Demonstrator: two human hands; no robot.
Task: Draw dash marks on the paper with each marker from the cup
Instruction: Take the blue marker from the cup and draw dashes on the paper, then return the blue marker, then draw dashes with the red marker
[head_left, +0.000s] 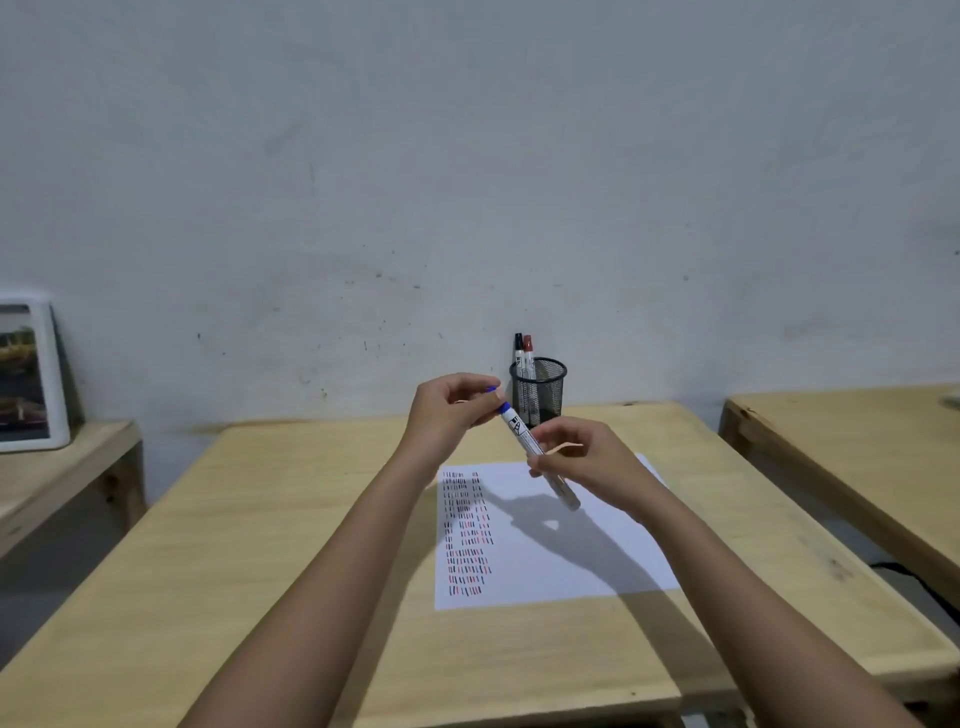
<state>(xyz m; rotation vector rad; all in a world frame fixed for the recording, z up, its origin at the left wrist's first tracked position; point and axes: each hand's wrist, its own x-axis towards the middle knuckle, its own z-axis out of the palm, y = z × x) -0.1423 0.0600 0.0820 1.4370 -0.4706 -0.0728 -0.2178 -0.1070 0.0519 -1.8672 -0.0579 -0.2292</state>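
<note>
A blue marker (522, 437) with a white barrel is held tilted in the air above the paper (571, 535). My right hand (582, 457) grips its barrel. My left hand (452, 410) pinches the blue cap (496, 396) at its upper end. The white sheet lies on the wooden table (291, 545) and carries several rows of short black, red and blue dashes down its left side. Behind my hands stands a black mesh cup (540, 389) holding a black marker (518, 349) and a red marker (528, 353).
A second wooden table (857, 441) stands to the right with a gap between. A low wooden shelf at the left holds a white-framed picture (26, 379). A grey wall rises just behind the cup.
</note>
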